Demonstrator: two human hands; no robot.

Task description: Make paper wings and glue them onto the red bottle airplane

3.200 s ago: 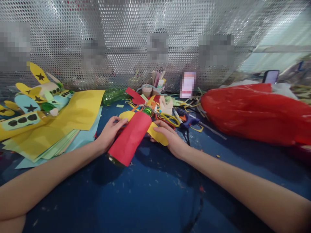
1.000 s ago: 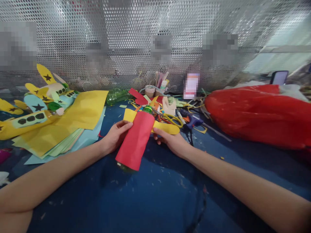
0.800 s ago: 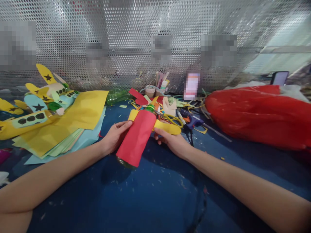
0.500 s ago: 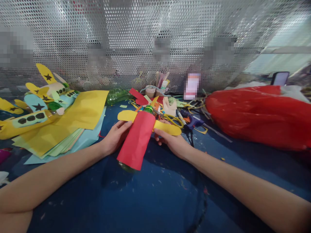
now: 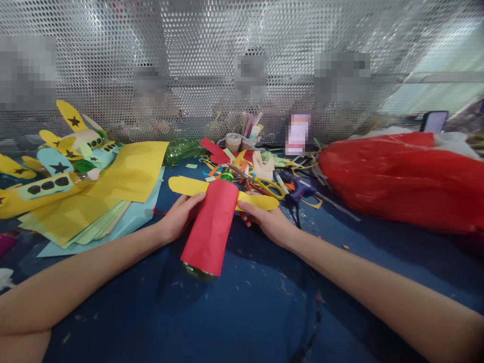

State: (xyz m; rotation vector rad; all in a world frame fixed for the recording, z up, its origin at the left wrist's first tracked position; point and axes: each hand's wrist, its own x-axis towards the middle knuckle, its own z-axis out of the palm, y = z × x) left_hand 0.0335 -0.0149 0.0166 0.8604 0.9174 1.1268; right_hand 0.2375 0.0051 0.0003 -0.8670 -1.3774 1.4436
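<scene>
A green plastic bottle wrapped in red paper tilts above the blue table, its neck pointing away from me. Rounded yellow paper wings stick out from both sides. My left hand is closed on the left yellow wing where it meets the red paper. On the other side, my right hand pinches the right yellow wing, thumb on top. The fingers beneath the wings are partly hidden. Just beyond the right wing lie yellow-handled scissors.
Finished bottle planes and a stack of coloured paper lie at left. Behind are a bare green bottle, paper scraps and a blue glue gun. A red plastic bag sits at right, before a perforated metal screen.
The wrapped bottle has tipped, its neck lower and its base slightly nearer me. The left wing now reaches farther out to the left. Both hands keep their hold.
</scene>
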